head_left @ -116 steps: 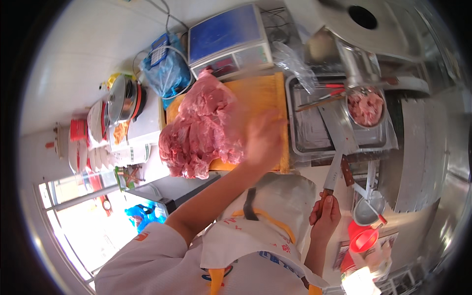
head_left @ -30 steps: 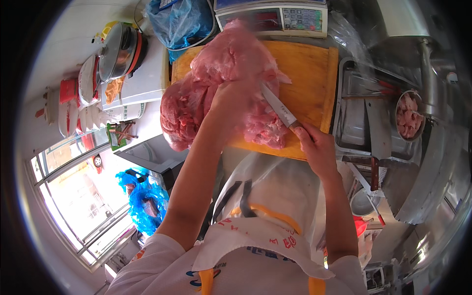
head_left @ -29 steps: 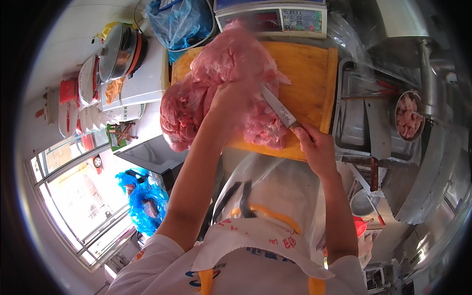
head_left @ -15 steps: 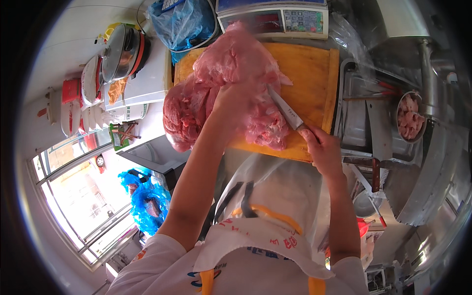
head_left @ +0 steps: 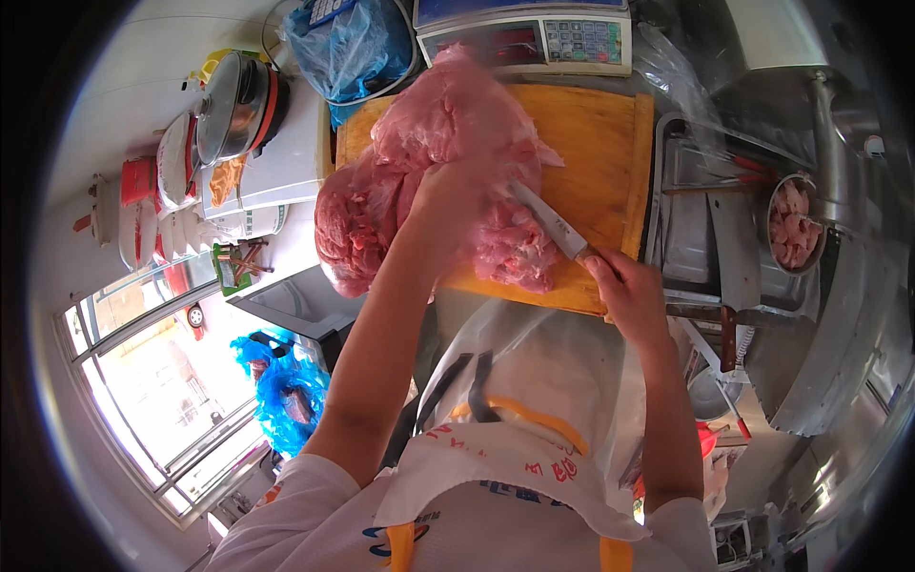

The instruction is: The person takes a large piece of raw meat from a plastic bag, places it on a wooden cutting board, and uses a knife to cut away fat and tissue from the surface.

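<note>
A large slab of raw pink meat (head_left: pixel 443 110) covers much of the yellow wooden cutting board (head_left: pixel 596 162). My left hand (head_left: pixel 438 205) rests on the middle of the meat, its fingers blurred and hard to make out. My right hand (head_left: pixel 620 291), at the board's lower right, is closed round the handle of a knife (head_left: pixel 555 226). The blade points up and left, its tip in the meat to the right of my left hand.
A scale (head_left: pixel 581 43) and blue bag (head_left: pixel 348 52) lie beyond the board. Right are a steel tray (head_left: pixel 691 243), a cleaver (head_left: pixel 739 248) and a bowl of meat pieces (head_left: pixel 793 224). Left stand a lidded pot (head_left: pixel 224 110) and a window (head_left: pixel 143 372). Blue bags (head_left: pixel 286 386) sit below.
Since the earliest frame, my right hand has brought the knife up-left onto the meat, and my left hand has shifted up-left. In the last second the blade has moved slightly downward.
</note>
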Available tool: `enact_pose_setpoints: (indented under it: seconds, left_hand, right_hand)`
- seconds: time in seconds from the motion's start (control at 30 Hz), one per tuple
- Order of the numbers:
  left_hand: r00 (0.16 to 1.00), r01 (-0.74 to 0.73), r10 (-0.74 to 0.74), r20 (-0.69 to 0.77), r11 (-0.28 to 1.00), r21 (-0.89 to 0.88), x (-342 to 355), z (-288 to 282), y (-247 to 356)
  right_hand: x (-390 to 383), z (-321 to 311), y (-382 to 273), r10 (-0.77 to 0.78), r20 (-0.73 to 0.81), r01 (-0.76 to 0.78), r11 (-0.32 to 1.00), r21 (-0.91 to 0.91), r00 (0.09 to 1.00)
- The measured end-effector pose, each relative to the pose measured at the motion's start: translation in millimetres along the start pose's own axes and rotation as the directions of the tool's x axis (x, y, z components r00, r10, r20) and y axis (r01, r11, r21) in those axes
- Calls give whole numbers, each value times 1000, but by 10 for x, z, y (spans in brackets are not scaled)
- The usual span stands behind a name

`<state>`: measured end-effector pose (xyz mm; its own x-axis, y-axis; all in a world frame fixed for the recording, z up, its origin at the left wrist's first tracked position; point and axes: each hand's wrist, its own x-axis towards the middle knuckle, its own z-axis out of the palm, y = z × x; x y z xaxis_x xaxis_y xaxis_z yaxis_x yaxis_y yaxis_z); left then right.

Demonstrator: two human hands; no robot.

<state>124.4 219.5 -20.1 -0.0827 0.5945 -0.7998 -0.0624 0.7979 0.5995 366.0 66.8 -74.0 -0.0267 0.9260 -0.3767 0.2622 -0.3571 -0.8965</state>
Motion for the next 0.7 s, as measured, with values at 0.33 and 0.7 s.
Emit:
enact_pose_setpoints:
  seconds: [0.33, 0.7]
  left_hand:
    - [996, 76, -72, 47, 993, -92, -50, 53, 51]
    - [992, 128, -127, 17, 987, -96, 118, -54, -2]
  right_hand:
    - [2, -25, 47, 1, -6, -1, 999, -36, 1000]
    - [41, -108, -79, 135, 63, -135, 991, -12, 989]
